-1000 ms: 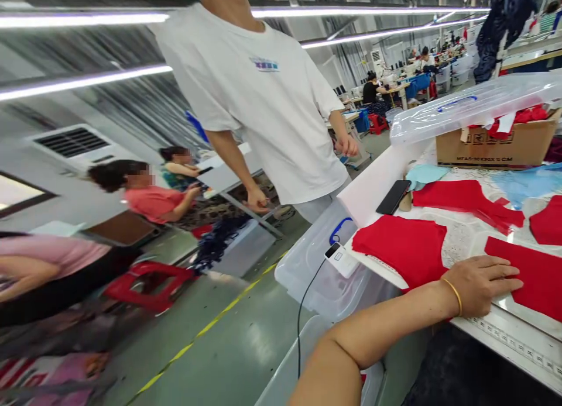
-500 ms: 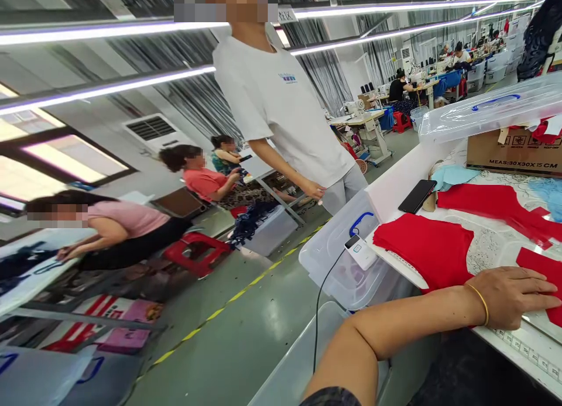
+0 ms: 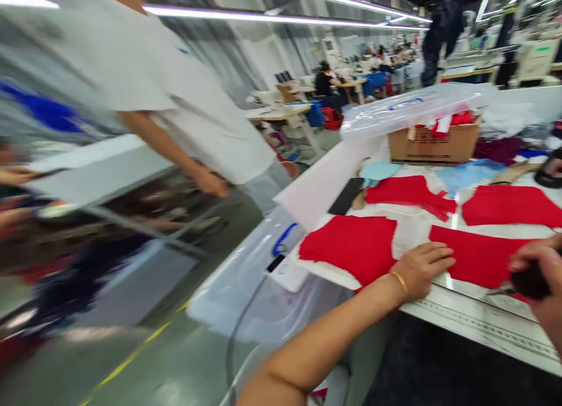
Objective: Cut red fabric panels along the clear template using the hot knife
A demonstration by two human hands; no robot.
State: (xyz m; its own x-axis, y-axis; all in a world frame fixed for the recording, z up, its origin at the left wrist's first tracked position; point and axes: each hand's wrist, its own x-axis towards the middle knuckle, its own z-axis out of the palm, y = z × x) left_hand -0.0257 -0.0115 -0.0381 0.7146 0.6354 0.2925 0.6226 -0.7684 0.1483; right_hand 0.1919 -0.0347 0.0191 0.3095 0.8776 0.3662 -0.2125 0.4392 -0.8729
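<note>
My left hand [image 3: 424,270], with a gold bangle at the wrist, lies with fingers stretched out over the left end of a red fabric piece [image 3: 478,257]. At the right edge, partly cut off, my right hand [image 3: 548,271] is closed around a black-handled tool [image 3: 529,282]. A greyish tip of it shows by the fabric's lower edge; blur hides its exact kind. Another red fabric piece [image 3: 351,245] lies left of my left hand. Further back on the table are more red pieces [image 3: 399,191], [image 3: 509,205].
A measuring tape [image 3: 478,319] runs along the table's front edge. Behind lie a black phone [image 3: 346,196], light blue cloth [image 3: 378,172] and a cardboard box [image 3: 432,145] under a clear lid [image 3: 417,109]. A white device [image 3: 287,272] rests on a plastic bin. A person in a white shirt [image 3: 175,102] stands left.
The view has swung to the right, showing more of the table. My right hand and its black-handled tool have come into view. My left hand still rests on the red fabric.
</note>
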